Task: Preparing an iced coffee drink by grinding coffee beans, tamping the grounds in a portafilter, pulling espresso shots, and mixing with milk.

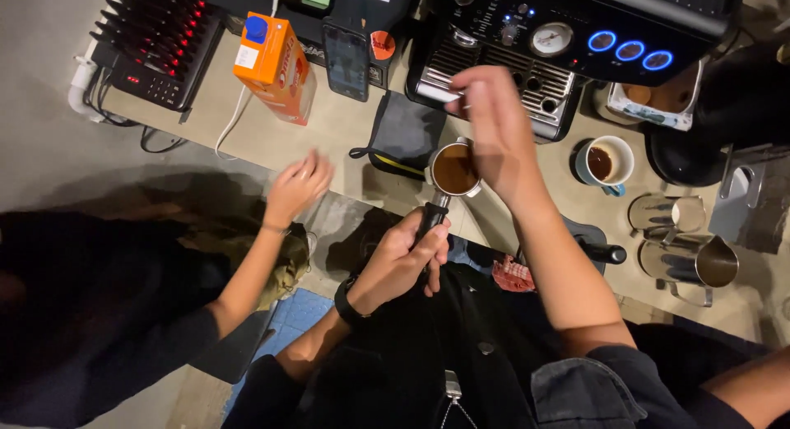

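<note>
At the counter edge, left hand (403,260) wraps closed around the black handle of a metal portafilter with a round basket full of brown coffee grounds (454,170), held level just off the beige countertop (329,128). Right hand (494,120) hovers above the basket, fingers loosely curled, pinching something thin; cannot tell what. Silver espresso machine with blue-lit round buttons (568,42) sits just behind. Dark folded cloth (403,132) lies left of the basket. Orange milk carton with blue cap (276,67) stands further left. White cup holding dark liquid (605,161) and steel pitchers (691,260) sit right. Another person's hand (298,186) hangs loosely curled near the counter edge.
</note>
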